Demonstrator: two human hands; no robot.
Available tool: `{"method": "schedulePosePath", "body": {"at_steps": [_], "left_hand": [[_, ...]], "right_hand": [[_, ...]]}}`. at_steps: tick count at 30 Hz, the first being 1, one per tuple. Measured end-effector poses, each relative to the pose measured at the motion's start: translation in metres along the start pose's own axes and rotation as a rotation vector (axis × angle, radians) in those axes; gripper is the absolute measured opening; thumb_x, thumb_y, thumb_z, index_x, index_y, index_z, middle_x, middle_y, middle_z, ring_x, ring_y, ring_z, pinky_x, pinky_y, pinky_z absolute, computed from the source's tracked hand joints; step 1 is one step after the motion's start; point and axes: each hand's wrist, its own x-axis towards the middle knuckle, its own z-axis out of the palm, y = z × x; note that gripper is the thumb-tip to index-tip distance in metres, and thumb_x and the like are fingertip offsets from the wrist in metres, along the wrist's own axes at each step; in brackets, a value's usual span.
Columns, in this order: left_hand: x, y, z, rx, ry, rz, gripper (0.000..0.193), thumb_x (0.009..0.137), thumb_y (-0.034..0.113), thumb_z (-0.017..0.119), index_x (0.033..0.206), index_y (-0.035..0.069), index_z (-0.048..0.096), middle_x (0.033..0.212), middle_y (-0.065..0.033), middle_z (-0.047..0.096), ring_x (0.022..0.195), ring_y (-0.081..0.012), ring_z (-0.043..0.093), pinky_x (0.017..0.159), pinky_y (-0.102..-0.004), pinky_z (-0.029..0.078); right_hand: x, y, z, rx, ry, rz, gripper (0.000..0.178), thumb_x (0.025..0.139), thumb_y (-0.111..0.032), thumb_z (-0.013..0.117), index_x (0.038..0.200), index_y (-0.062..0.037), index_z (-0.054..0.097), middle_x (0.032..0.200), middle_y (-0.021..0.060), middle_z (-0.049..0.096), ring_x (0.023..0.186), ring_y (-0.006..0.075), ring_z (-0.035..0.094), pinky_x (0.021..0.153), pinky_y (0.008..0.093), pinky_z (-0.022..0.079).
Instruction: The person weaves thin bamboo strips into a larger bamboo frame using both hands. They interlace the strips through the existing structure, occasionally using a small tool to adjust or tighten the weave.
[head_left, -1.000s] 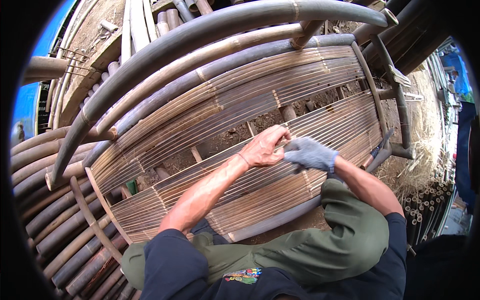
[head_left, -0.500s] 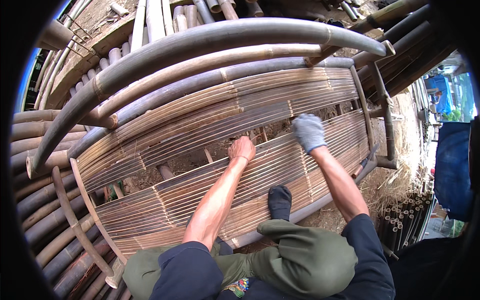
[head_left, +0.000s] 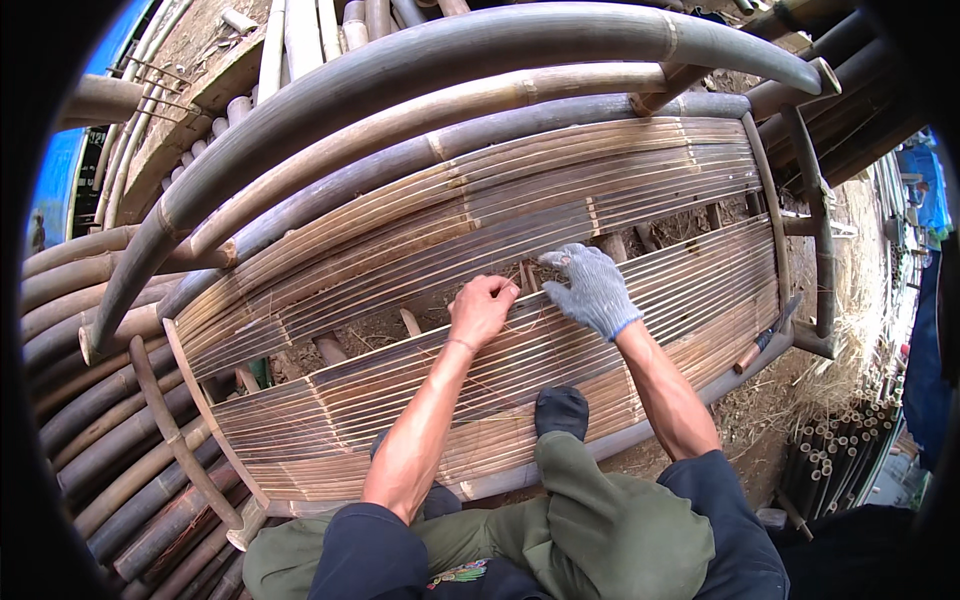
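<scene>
A bamboo bench seat [head_left: 330, 415] of narrow slats, with a long gap running through its middle, lies in front of me. My left hand [head_left: 480, 310] is bare and closed in a pinch at the near edge of this gap. A thin brownish strand [head_left: 533, 325] loops beside its fingers and seems to run into the pinch. Just to the right, my right hand [head_left: 592, 290] wears a grey knit glove. Its thumb and forefinger are apart, facing the left hand, with nothing visible between them. My dark-shod foot [head_left: 561, 412] rests on the near slats.
A knife with a wooden handle [head_left: 750, 355] lies at the seat's right end. The thick curved bamboo back rail [head_left: 400, 80] arches along the far side. Bamboo poles [head_left: 130, 465] are stacked at left, and cut bamboo tubes [head_left: 835, 450] stand at lower right.
My right hand has moved left and slightly down, close to the left hand, and its thumb and forefinger now show apart. The left hand has turned into a visible pinch. The view has shifted slightly.
</scene>
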Motion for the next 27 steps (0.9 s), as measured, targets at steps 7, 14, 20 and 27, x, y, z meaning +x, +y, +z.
{"method": "schedulePosePath", "body": {"at_steps": [7,14,20,27], "left_hand": [[-0.010,0.027,-0.034,-0.499,-0.523,-0.044,0.025,0.088,0.027,0.075,0.100,0.005,0.075,0.095,-0.0018,0.070,0.089,-0.0099,0.061,0.082,-0.0264,0.048],[-0.069,0.118,-0.002,-0.202,-0.177,0.231,0.046,0.092,0.031,0.064,0.125,0.000,0.059,0.118,-0.0201,0.060,0.112,-0.0298,0.059,0.100,-0.0419,0.047],[-0.221,0.260,0.037,-0.821,-0.475,1.481,0.039,0.077,0.035,0.068,0.099,0.004,0.061,0.094,-0.0114,0.056,0.096,-0.0300,0.057,0.087,-0.0451,0.043],[-0.124,0.172,0.012,-0.830,-0.858,1.138,0.073,0.070,0.055,0.081,0.122,0.007,0.063,0.123,-0.0147,0.056,0.115,-0.0332,0.055,0.099,-0.0456,0.044]], "right_hand": [[-0.076,-0.041,-0.061,0.892,-0.070,0.237,0.020,0.084,-0.017,0.074,0.103,-0.0097,0.074,0.103,0.0080,0.070,0.095,0.0211,0.065,0.085,0.0340,0.052],[-0.362,0.047,-0.223,1.191,0.849,0.378,0.006,0.092,-0.014,0.059,0.093,-0.0132,0.053,0.073,-0.0030,0.045,0.065,0.0142,0.045,0.071,0.0341,0.045],[-0.477,0.107,-0.316,-0.727,-0.273,1.629,0.030,0.095,-0.030,0.059,0.108,-0.0038,0.066,0.111,0.0123,0.068,0.102,0.0280,0.063,0.085,0.0409,0.050],[-0.237,0.070,-0.101,-0.381,0.229,0.315,0.050,0.076,-0.019,0.078,0.122,-0.0047,0.064,0.122,0.0167,0.064,0.121,0.0329,0.055,0.105,0.0408,0.043]]}}
